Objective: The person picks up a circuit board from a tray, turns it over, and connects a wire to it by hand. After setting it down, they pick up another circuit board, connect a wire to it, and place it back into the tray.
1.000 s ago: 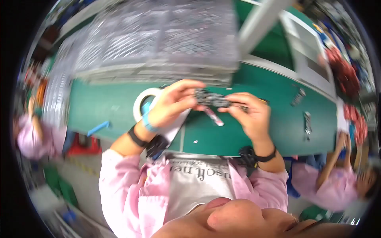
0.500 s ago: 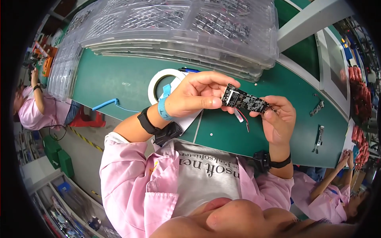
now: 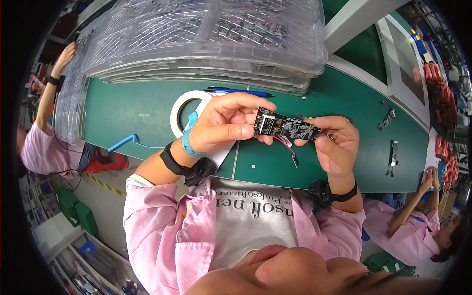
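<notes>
A long black circuit board (image 3: 287,127) is held up above the green table, one end in each hand. My left hand (image 3: 223,120) pinches its left end between thumb and fingers, beside a small display. At the other end my right hand (image 3: 337,142) grips the board with thumb and fingertips. Red and black wires (image 3: 287,145) with a small dark plug dangle below the board. A light-blue strap (image 3: 189,137) circles my left wrist, and each wrist also wears a black band.
Stacked clear plastic trays (image 3: 196,54) of boards fill the table's far side. Near my left hand lie a white tape roll (image 3: 178,118) and a blue pen (image 3: 241,92). Two small boards (image 3: 394,155) lie at right. Co-workers in pink sit at left (image 3: 51,150) and right (image 3: 400,228).
Both hands have shifted slightly left with the board, and the view has moved a little. The wires now hang more visibly. The left co-worker's arm has reached up to the trays.
</notes>
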{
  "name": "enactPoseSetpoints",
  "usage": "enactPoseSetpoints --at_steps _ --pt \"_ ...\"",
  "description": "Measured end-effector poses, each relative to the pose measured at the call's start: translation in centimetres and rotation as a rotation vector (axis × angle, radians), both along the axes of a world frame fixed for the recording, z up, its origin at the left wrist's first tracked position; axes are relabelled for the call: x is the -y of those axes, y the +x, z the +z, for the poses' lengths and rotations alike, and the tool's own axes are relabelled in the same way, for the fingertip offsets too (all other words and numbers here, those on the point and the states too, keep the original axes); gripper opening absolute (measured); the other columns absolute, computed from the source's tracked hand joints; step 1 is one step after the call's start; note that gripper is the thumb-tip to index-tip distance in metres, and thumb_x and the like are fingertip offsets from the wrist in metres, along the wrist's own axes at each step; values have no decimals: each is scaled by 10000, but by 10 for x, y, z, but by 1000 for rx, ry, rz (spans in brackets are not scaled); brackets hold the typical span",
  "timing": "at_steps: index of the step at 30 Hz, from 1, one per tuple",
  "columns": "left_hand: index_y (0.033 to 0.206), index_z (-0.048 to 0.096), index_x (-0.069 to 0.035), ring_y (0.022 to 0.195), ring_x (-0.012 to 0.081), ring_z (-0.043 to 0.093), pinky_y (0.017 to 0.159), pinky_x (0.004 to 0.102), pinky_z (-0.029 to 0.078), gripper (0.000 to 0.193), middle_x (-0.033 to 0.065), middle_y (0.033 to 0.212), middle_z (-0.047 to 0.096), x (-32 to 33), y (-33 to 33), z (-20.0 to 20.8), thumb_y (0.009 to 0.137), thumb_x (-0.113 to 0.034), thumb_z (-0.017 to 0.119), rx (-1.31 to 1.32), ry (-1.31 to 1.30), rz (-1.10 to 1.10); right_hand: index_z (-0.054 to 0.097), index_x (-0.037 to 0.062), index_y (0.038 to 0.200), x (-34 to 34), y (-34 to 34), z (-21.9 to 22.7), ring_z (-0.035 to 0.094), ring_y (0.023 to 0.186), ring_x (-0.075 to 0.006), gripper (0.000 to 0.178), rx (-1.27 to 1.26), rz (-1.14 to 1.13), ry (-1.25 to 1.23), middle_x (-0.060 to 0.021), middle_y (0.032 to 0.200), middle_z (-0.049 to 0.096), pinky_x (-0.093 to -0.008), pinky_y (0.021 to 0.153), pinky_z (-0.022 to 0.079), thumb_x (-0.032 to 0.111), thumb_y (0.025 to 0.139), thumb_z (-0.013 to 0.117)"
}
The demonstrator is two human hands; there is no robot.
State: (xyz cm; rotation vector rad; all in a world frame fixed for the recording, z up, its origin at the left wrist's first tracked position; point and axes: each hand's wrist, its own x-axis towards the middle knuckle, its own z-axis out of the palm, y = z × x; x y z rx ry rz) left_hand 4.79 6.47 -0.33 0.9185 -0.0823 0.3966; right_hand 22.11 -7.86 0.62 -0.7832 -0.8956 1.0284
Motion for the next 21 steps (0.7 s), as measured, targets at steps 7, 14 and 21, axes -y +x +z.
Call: enactPoseSetpoints --at_steps 7,14,21 --pt "1107 446 28 782 241 586 702 328 461 387 174 931 536 1 -1 -2 745 -55 555 -24 12 -3 501 -55 993 2 1 1 608 730 -270 262 52 13 20 -212 928 567 -355 691 495 20 749 561" --pt "1100 444 54 807 232 595 729 311 479 372 163 928 566 1 0 -5 762 -54 554 16 -30 -13 491 -60 1008 4 2 2 606 744 -292 268 80 30 14 -232 939 558 -377 693 496 13 757 549" --pt "1088 442 61 815 257 591 739 344 497 362 172 964 545 2 2 -5 762 -54 548 36 -116 -28 485 -61 1016 6 2 7 604 762 -306 267 73 58 26 -243 958 551 -376 699 497 8 763 536"
